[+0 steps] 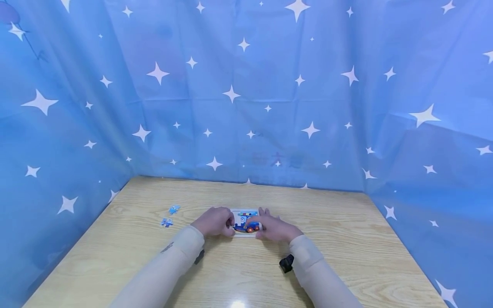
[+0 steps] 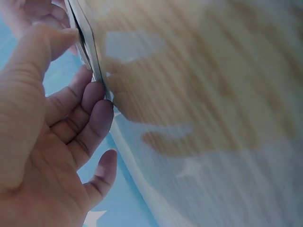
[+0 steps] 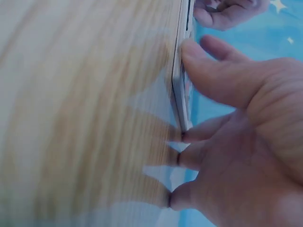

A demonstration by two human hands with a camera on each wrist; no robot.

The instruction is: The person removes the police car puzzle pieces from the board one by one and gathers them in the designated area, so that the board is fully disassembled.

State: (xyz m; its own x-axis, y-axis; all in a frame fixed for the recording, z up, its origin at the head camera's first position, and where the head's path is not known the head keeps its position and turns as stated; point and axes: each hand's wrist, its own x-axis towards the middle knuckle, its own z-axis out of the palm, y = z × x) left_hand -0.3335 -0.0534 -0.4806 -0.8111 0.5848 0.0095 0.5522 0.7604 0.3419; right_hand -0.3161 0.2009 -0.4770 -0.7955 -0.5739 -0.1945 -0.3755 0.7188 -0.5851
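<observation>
A small jigsaw puzzle board (image 1: pixel 246 235) with a pale frame lies on the table, showing a picture of a blue vehicle with red-orange wheels. At its left end, my left hand (image 1: pixel 218 221) is curled, thumb and fingers at the edge. The left wrist view shows the thumb (image 2: pixel 61 41) and fingertips against the board's edge, beside a dark narrow gap. My right hand (image 1: pixel 278 226) holds the right end. Its index finger reaches over the picture, and in the right wrist view the thumb (image 3: pixel 199 59) presses the frame's side. Both hands partly cover the board.
Two loose blue puzzle pieces, one farther back (image 1: pixel 174 209) and one nearer (image 1: pixel 167 222), lie left of the board on the wooden table (image 1: pixel 339 256). A blue curtain (image 1: pixel 246 115) with white stars stands behind the table and along both sides.
</observation>
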